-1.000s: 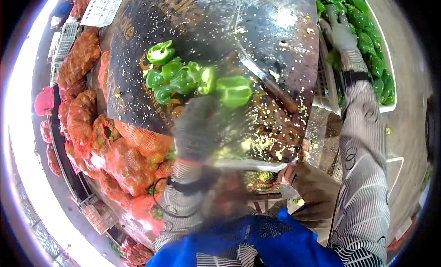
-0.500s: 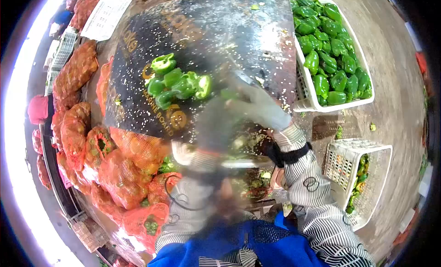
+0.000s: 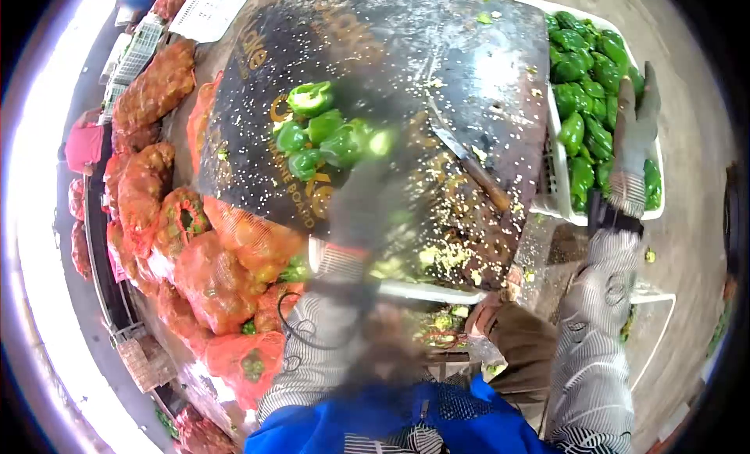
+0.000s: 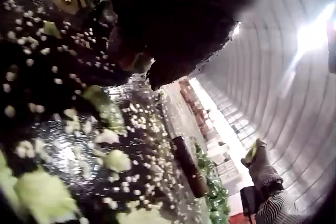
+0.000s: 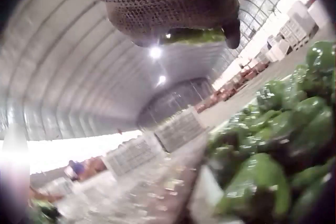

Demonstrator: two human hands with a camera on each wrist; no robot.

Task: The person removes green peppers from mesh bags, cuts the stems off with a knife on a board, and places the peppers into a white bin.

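My right hand [image 3: 637, 130], in a grey glove, is over the right side of the white crate [image 3: 658, 192] of green peppers [image 3: 582, 134]. Between its fingers and thumb it grips a green pepper [image 5: 197, 36], partly covered by the glove in the right wrist view. My left hand [image 3: 363, 204] is low over the dark board [image 3: 242, 165], beside a cluster of cut green peppers [image 3: 324, 134]. It is blurred in the head view and in deep shadow in the left wrist view, so I cannot tell what its fingers hold. A knife [image 3: 473, 169] lies on the board.
White seeds [image 3: 449, 255] and pale pepper scraps [image 4: 44, 195] litter the board. Red mesh sacks [image 3: 215, 282] are piled along its left side. A second white crate [image 3: 664, 298] stands on the floor at the lower right, and a pink-clad person [image 3: 84, 145] is at the far left.
The right hand was over the crate, came across to the cut pepper beside the knife, and is now back over the crate holding a pepper. That pepper is gone from the board.
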